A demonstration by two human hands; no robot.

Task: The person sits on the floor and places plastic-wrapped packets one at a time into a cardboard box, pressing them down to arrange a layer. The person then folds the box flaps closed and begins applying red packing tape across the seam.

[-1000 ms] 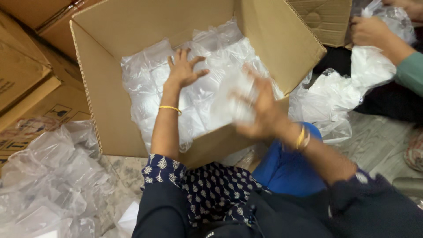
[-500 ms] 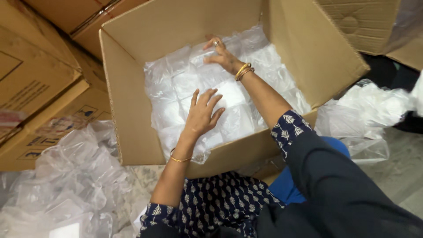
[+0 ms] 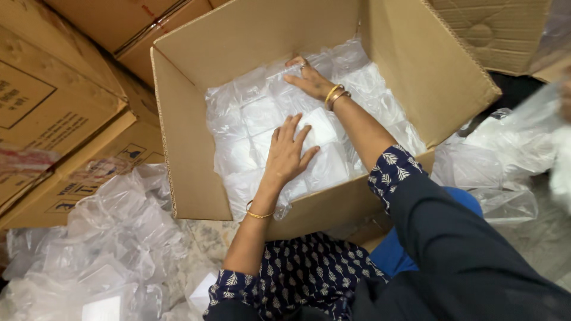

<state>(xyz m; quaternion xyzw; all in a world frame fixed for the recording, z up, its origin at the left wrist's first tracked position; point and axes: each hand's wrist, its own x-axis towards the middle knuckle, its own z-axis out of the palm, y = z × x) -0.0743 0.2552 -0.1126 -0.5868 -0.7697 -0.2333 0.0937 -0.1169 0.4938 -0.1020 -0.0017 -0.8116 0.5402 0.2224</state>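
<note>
Packing step, levelling: left hand [image 3: 287,156] and right hand [image 3: 308,79], open and flat, pressing clear plastic packets [image 3: 250,119] inside cardboard box [image 3: 196,172]; next, likely even downward pressure.

Stacked brown cartons [image 3: 53,113], loose plastic bags [image 3: 101,255]

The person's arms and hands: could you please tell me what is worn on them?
Both arms wear dark navy sleeves with a small pale leaf print. The left hand has one thin gold bangle at the wrist; the right hand has two gold bangles and a finger ring.
</note>
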